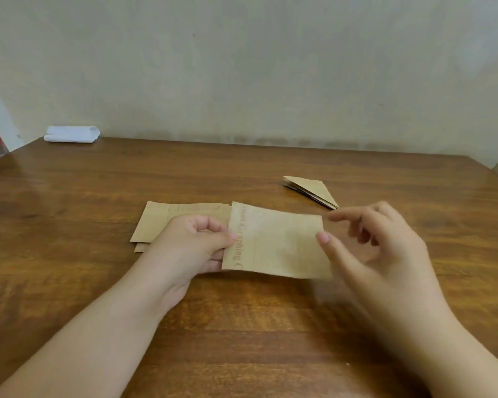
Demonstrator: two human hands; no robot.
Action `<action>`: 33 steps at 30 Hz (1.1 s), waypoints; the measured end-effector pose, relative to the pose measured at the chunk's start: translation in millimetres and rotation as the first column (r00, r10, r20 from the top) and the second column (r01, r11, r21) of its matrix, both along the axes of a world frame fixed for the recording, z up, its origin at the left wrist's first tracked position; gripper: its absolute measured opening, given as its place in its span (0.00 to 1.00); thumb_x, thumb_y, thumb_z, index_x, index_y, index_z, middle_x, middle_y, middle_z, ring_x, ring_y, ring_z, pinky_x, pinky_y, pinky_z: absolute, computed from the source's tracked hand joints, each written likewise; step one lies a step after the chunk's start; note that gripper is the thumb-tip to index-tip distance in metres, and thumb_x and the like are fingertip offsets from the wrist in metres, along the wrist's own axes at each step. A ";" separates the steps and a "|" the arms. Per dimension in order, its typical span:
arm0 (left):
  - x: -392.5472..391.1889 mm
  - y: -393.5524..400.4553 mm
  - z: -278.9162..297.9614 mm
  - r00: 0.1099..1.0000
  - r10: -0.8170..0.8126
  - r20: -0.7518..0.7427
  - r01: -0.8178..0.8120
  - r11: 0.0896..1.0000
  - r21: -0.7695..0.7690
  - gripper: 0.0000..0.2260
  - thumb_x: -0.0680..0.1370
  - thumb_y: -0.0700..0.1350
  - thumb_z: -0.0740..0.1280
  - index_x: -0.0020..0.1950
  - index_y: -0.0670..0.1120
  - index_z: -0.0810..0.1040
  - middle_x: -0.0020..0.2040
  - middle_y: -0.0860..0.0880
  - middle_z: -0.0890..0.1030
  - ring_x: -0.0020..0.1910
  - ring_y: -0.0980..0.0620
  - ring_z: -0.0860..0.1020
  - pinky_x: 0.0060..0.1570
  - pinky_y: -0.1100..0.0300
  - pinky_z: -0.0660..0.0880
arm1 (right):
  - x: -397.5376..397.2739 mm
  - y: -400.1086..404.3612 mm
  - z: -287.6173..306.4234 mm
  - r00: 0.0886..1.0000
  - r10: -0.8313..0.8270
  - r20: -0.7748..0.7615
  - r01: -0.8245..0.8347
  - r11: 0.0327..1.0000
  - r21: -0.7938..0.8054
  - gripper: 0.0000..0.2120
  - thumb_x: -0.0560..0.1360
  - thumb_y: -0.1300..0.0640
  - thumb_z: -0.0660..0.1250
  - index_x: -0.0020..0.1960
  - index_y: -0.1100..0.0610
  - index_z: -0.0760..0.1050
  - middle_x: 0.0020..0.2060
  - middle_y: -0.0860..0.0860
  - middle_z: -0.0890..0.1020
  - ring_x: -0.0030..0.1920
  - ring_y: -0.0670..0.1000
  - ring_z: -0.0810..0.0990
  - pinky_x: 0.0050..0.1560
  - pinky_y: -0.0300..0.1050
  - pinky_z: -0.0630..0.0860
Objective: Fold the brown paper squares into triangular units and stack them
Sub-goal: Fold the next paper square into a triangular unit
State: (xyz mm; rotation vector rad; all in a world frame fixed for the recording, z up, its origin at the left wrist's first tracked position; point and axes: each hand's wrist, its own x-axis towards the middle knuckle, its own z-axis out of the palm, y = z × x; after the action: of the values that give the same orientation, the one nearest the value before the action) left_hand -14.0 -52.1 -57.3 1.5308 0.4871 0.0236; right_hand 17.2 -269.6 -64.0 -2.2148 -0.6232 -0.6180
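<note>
My left hand (197,244) pinches the left edge of a brown paper square (279,242) with faint print and holds it just above the table. My right hand (377,242) hovers at the sheet's right edge; its thumb tip touches the edge, the other fingers are spread and loosely bent. Behind my left hand a small pile of flat brown paper squares (158,222) lies on the table. A stack of folded brown triangular units (311,191) rests further back to the right.
The wooden table (242,326) runs back to a plain wall. A folded white cloth (72,134) lies at the far left corner. The table's left and right edges show at the frame's sides.
</note>
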 end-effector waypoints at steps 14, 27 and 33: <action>-10.9 -15.0 5.9 0.965 -0.156 0.213 0.226 0.905 -0.362 0.14 0.75 0.30 0.63 0.59 0.39 0.72 0.48 0.39 0.84 0.48 0.44 0.84 0.43 0.56 0.82 | -5.8 15.8 -10.2 0.958 0.241 -0.155 -0.202 0.952 0.228 0.14 0.69 0.60 0.72 0.50 0.43 0.80 0.48 0.34 0.82 0.47 0.39 0.82 0.49 0.31 0.76; -13.6 -8.2 2.1 0.786 -0.187 0.590 0.124 0.982 0.145 0.10 0.64 0.36 0.71 0.42 0.48 0.86 0.42 0.48 0.86 0.46 0.53 0.84 0.46 0.65 0.79 | -3.7 7.0 4.2 0.867 0.452 -0.209 -0.301 0.809 0.504 0.10 0.65 0.48 0.71 0.46 0.46 0.83 0.42 0.44 0.86 0.46 0.43 0.84 0.45 0.32 0.78; -15.5 -25.4 -1.4 0.761 -0.100 0.641 0.050 0.994 0.096 0.07 0.60 0.44 0.73 0.37 0.52 0.86 0.36 0.51 0.85 0.37 0.57 0.83 0.41 0.68 0.77 | -0.2 12.1 -0.2 0.883 0.401 -0.246 -0.175 0.765 0.619 0.09 0.64 0.44 0.72 0.38 0.47 0.84 0.35 0.48 0.84 0.40 0.46 0.81 0.45 0.37 0.78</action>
State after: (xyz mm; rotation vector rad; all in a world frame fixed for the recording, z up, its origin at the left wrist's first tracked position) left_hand -29.6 -77.6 -58.7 1.4993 -0.1370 0.5021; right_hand 17.0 -257.6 -64.2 -1.5426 -0.4856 -0.1750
